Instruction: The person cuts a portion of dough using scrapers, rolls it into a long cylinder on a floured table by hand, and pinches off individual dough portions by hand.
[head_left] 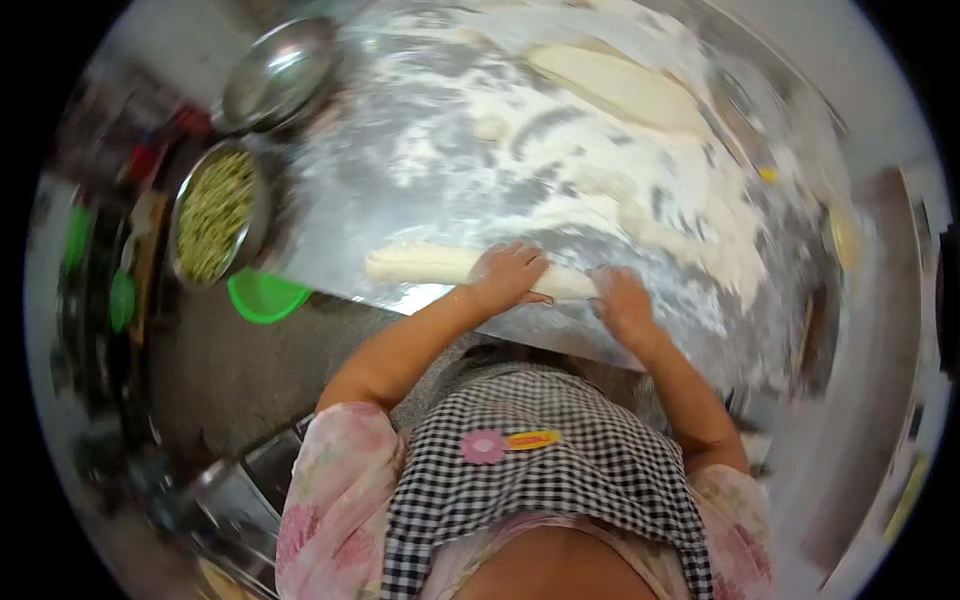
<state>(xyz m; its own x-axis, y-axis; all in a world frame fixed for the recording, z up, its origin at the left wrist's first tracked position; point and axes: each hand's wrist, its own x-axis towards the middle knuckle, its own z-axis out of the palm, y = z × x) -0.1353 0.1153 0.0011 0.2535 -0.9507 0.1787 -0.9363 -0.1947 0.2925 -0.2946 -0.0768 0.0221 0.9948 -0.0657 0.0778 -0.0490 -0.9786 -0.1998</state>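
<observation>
A long, pale dough roll [420,263] lies along the near edge of the floured metal table [330,200]. My left hand [510,275] is over the middle of the roll, its fingers curled around the far side and the thumb on the near side. At the roll's right end, my right hand [622,302] grips the dough with bent fingers; its fingertips are partly hidden. Flour dusts both hands.
A flat dough sheet [620,88] lies at the far right, beside a long thin tool with a yellow tip [767,174]. A small dough piece [490,127] sits mid-table. At left are a metal bowl [280,75], a bowl of chopped greens [215,215] and a green plastic container [268,297].
</observation>
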